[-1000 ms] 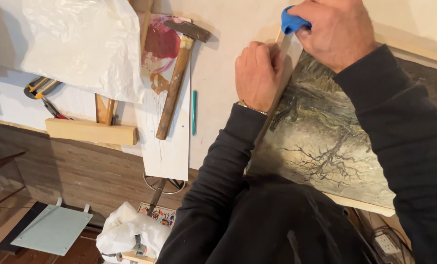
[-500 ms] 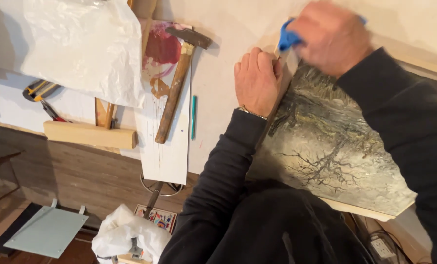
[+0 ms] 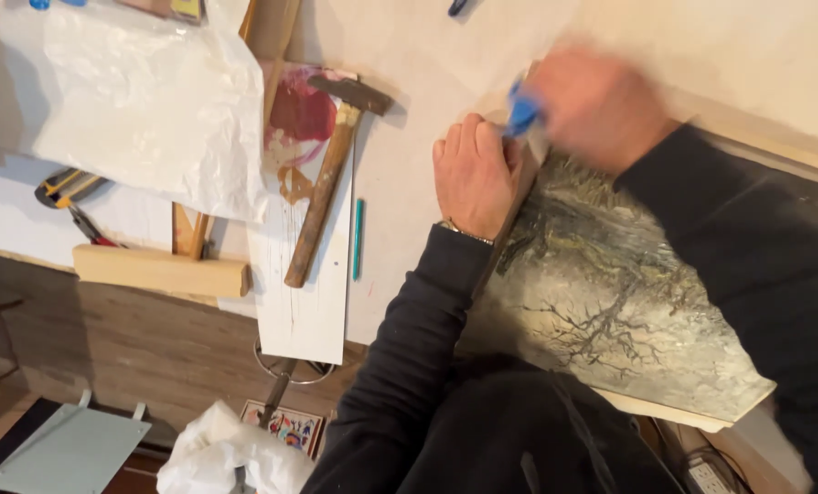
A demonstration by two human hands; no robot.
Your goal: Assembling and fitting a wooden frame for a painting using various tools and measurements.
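Two hands work at the upper left corner of a painted canvas (image 3: 610,311) in the one view there is, the head camera looking down on a pale table (image 3: 427,55). The left hand (image 3: 473,174) lies flat, fingers together, pressed on the canvas edge at that corner, its dark sleeve (image 3: 409,348) running down toward the near side. The right hand (image 3: 601,105) is blurred; it is closed around a blue-handled tool (image 3: 521,112), whose blue end shows just beside the left hand's fingertips. What kind of tool it is, and whether its tip touches the canvas, I cannot tell through the blur. The canvas shows a grey and yellowish landscape with bare dark branches, and it lies tilted across the right half of the scene, its pale wooden edge showing at the near right.

Left of the hands lies a hammer (image 3: 331,174) with a wooden handle and a dark head, resting on a white board (image 3: 308,302) stained red and brown at its far end. A slim teal pencil (image 3: 358,238) lies just beside the board, between it and the left sleeve. Farther left a crumpled sheet of clear plastic (image 3: 144,110) covers the table, and below it lies a plain wooden block (image 3: 160,271). At the far left edge are a yellow and black utility knife (image 3: 66,186) and red-handled pliers (image 3: 93,233), close together.
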